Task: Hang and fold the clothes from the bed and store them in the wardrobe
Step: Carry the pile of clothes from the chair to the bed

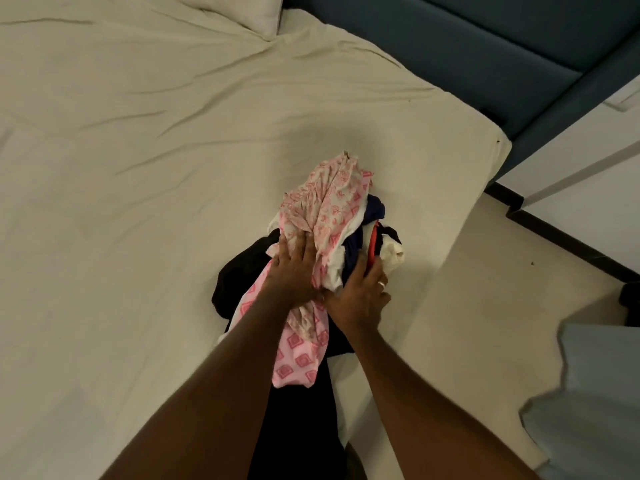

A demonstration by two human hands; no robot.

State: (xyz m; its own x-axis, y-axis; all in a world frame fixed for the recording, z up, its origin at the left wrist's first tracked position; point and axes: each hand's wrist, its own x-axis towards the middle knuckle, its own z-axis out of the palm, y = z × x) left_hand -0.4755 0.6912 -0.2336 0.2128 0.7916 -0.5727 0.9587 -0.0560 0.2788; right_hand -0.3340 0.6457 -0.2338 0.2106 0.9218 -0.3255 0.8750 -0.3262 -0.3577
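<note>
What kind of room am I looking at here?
Most likely a bedroom, perhaps in a hotel. A wide bed with a cream sheet fills the view, a pillow lies at its head against a padded blue headboard, and a pile of clothes sits near the bed's edge.

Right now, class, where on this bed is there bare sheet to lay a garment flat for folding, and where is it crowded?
Free: the wide sheet left of the pile, running up to the pillow, and a strip between pile and headboard. Crowded: the near right edge, where both hands press into the pile.
</note>
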